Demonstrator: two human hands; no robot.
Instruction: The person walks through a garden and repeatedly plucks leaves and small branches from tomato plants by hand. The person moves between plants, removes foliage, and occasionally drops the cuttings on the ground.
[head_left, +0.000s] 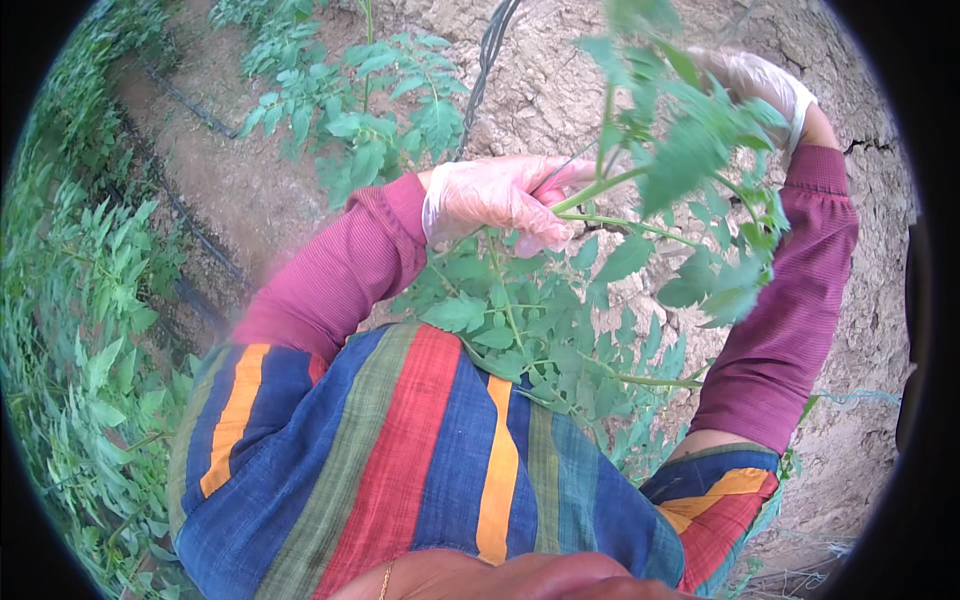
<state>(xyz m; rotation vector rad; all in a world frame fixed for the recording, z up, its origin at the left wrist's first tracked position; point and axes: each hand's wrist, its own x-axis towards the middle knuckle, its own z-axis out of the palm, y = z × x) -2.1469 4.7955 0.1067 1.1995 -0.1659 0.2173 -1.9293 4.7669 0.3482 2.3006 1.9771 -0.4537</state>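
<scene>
My left hand (506, 199), in a thin translucent glove, is closed around a green stem of a tomato plant (600, 187) in the upper middle of the head view. A thin string runs up from its fingers. Leafy shoots spread right from this hand, some of them blurred. My right hand (750, 82), gloved too, is at the upper right behind the plant's top leaves. Its fingers are blurred and partly hidden, so whether it holds anything is unclear. More tomato leaves (540, 322) hang below my left hand, against my striped top.
Cracked dry soil (840, 300) lies beyond the plant. Another tomato plant (367, 112) stands at the upper left, near a bundle of dark cords (487, 67). Dark drip tubing (180, 202) runs along the ground beside dense foliage (82, 337). Pale blue string (862, 395) is at the right.
</scene>
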